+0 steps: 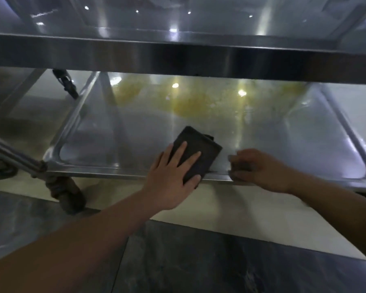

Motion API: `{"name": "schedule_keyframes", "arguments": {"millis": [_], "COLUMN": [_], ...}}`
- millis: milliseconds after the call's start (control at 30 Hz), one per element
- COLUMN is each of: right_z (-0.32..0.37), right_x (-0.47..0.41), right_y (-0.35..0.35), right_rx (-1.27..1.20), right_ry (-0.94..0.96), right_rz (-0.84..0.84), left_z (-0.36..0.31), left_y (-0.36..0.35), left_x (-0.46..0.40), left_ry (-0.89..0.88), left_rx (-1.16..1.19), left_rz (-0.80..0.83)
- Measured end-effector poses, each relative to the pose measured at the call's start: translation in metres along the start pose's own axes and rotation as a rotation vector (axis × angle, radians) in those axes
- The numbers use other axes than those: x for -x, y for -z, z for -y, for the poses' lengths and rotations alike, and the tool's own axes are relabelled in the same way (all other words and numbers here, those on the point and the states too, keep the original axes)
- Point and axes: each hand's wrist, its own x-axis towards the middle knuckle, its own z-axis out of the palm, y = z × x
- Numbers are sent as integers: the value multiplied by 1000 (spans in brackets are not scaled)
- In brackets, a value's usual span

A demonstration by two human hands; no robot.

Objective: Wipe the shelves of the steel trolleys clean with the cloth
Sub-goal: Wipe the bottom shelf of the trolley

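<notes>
Flat-fingered, our left hand (173,174) presses the folded dark cloth (195,151) onto the lower shelf (273,132) at its near rim, while our right hand (260,168) curls over that rim, likely steadying the trolley before the yellow stains (188,102).

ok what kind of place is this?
Probably a commercial kitchen or catering back room, though that is a guess. A steel trolley with a rimmed lower shelf stands on a castor over a tiled floor. Yellowish greasy residue stains the shelf, and the left hand presses a dark cloth flat.
</notes>
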Motion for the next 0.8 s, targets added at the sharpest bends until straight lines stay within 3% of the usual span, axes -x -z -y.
{"name": "schedule_keyframes", "arguments": {"millis": [133, 267, 467, 567, 667, 800], "right_z": [-23, -24, -16, -15, -14, -17], "right_x": [19, 36, 38, 39, 45, 46], "right_y": [22, 17, 3, -11, -33, -41], "right_rx": [282, 386, 409, 451, 454, 397], "right_ry": [-160, -137, -109, -55, -12, 28], "right_rz": [-91, -111, -120, -77, -182, -279], "left_z": [15, 32, 74, 89, 79, 31], "left_y": [-1, -2, 4, 6, 7, 8], "left_x": [3, -6, -25, -39, -59, -92], "left_ry": [-32, 18, 247, 445, 600, 589], "left_rx": [18, -4, -49, 28, 61, 152], "left_rz": [-93, -108, -93, -118, -84, 39]}}
